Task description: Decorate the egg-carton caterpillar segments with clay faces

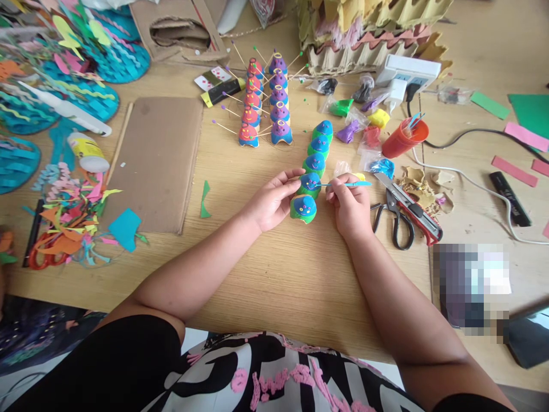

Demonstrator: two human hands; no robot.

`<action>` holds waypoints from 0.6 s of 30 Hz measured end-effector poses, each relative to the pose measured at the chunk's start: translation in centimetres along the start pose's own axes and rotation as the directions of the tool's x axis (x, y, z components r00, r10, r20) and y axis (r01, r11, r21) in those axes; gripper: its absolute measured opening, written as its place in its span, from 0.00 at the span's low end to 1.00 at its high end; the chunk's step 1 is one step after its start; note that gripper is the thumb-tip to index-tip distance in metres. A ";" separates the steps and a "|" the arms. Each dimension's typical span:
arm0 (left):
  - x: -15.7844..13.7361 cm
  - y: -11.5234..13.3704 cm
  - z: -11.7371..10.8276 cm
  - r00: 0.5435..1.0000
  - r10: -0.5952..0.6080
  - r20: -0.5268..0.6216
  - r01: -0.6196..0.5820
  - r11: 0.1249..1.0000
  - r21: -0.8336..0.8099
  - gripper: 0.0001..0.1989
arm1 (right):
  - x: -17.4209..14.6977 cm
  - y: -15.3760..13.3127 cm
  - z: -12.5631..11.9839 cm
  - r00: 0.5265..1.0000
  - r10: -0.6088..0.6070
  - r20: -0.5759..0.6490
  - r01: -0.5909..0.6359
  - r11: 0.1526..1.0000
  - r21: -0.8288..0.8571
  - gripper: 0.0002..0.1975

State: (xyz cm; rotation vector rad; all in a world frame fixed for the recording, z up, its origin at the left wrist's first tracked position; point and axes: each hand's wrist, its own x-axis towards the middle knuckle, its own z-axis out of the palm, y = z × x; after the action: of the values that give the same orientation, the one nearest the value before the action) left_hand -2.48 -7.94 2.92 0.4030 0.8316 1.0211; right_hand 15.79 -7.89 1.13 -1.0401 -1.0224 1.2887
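A row of blue-and-green egg-carton cups with small clay faces runs away from me on the table. My left hand grips the row from its left side, fingers at the second-nearest cup. My right hand pinches a thin light-blue modelling tool, its tip touching that same cup's face. The nearest cup has a yellow-and-pink face. Beyond stand two finished-looking rows, one red and blue, one purple and blue, with pin-like sticks poking out of them.
Scissors and a red box cutter lie right of my right hand. Clay bags, an orange cup and a power strip stand behind. Cardboard and paper scraps are on the left.
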 end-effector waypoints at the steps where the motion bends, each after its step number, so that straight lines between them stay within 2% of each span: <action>1: 0.0 0.0 0.0 1.000 -0.001 0.002 0.001 1.000 0.001 0.09 | 0.0 0.0 0.0 1.000 0.001 -0.003 -0.001 1.000 0.004 0.30; 9: 0.0 -0.1 -0.1 1.000 0.010 0.001 -0.010 1.000 0.004 0.08 | 0.0 0.1 -0.1 1.000 -0.015 0.005 0.015 1.000 -0.001 0.29; 18: -0.3 -0.9 0.2 0.995 0.096 -0.007 -0.095 0.994 0.050 0.11 | -0.4 0.1 -0.1 0.996 -0.086 -0.037 0.087 0.996 0.012 0.27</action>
State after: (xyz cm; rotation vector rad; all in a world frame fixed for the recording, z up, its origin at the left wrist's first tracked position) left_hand -1.85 -8.61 2.58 0.4845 0.8538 1.0932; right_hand 15.85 -8.24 0.98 -0.9954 -1.0188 1.2007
